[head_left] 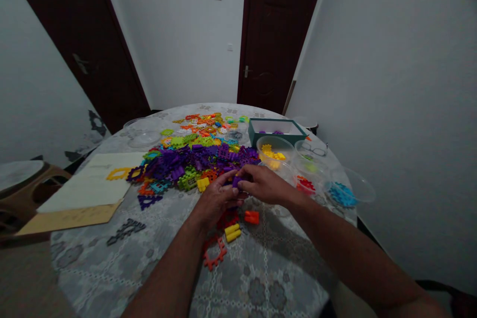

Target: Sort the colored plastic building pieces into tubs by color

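Both my hands meet over the near side of the table, fingers closed around a small purple plastic building piece [235, 182]. My left hand [214, 199] grips it from the left, while my right hand [263, 184] pinches it from the right; fingers cover much of it. Below them lie an orange piece [252, 217], a yellow piece [233, 233] and a red gear-shaped piece [214, 253]. Another dark red piece [227, 219] is partly hidden beneath my left hand. Beyond my hands spreads a heap of purple pieces [197, 158] mixed with green and orange ones.
At right stand clear bowls holding yellow pieces [274, 154], red pieces [305, 185] and blue pieces [342, 195]. Behind them sits a green box [278, 137], near a pair of glasses [316, 150]. Left are a sheet of paper [89, 179] and a grey piece [126, 230].
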Available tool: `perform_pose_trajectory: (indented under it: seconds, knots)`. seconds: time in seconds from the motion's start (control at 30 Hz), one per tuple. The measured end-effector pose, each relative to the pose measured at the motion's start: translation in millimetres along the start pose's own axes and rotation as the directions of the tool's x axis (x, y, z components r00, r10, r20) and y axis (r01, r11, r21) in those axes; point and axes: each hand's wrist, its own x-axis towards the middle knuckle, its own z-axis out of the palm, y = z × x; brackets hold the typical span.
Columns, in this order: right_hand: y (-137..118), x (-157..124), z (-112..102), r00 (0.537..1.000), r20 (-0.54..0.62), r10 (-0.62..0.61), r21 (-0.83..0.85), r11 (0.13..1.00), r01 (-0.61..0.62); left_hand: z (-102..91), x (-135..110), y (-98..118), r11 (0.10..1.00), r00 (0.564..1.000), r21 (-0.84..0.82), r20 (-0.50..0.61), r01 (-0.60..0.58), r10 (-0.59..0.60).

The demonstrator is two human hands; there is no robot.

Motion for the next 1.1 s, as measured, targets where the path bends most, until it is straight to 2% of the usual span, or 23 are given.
perform_pose_trajectory:
  seconds: [0.1,0.2,0.27,0.33,0.4,0.47,0.5,0.57,0.63,0.67,0.7,0.77,0.87,1.0,1.1]
  knots:
    - [17,14,-20,0.997,-0.046,0.055,0.072,0.996,-0.052,-1.1,3,2,1.0,0.993,-0.018,-0.116,-0.015,0.012]
    - [46,40,-55,0.97,-0.141,0.2,0.096,0.978,-0.188,-5.2,7,2,0.995,0.97,-0.069,-0.238,-0.076,0.058]
    - [68,59,-81,0.906,-0.291,0.309,0.081,0.951,-0.298,-8.9,10,2,0.985,0.951,-0.107,-0.294,-0.134,0.097]
    - [88,75,-105,0.812,-0.464,0.354,0.062,0.928,-0.369,-12.2,12,2,0.974,0.931,-0.13,-0.339,-0.185,0.132]
    - [100,82,-120,0.738,-0.575,0.352,0.05,0.916,-0.398,-14.7,13,2,0.964,0.911,-0.141,-0.38,-0.227,0.159]
    - [98,76,-122,0.707,-0.64,0.302,0.023,0.927,-0.375,-16.2,14,2,0.954,0.893,-0.144,-0.413,-0.261,0.182]
    - [92,68,-116,0.716,-0.651,0.251,-0.006,0.942,-0.336,-16.6,14,2,0.95,0.884,-0.144,-0.426,-0.277,0.193]
    - [68,41,-92,0.78,-0.616,0.111,-0.086,0.975,-0.207,-17.0,14,2,0.943,0.869,-0.138,-0.447,-0.303,0.214]
    - [38,4,-54,0.893,-0.449,-0.042,-0.156,0.987,-0.033,-16.9,14,3,0.937,0.855,-0.125,-0.462,-0.326,0.236]
    - [26,-16,-33,0.931,-0.352,-0.097,-0.165,0.985,0.04,-16.6,13,4,0.933,0.847,-0.114,-0.468,-0.341,0.253]
    - [16,-36,-11,0.949,-0.282,-0.144,-0.165,0.981,0.1,-16.2,13,5,0.928,0.838,-0.099,-0.473,-0.359,0.274]
    - [7,-70,30,0.944,-0.218,-0.249,-0.197,0.958,0.207,-14.7,11,7,0.913,0.815,-0.059,-0.477,-0.403,0.329]
    - [17,-100,72,0.957,-0.119,-0.263,-0.254,0.94,0.226,-10.3,7,13,0.892,0.778,-0.004,-0.49,-0.453,0.393]
    - [39,-104,93,0.986,-0.044,-0.16,-0.264,0.954,0.143,-3.6,-8,30,0.908,0.776,0.09,-0.488,-0.41,0.399]
    - [47,-97,98,0.989,-0.051,-0.139,-0.244,0.962,0.122,-5.3,-40,42,0.887,0.83,0.319,-0.347,-0.334,0.437]
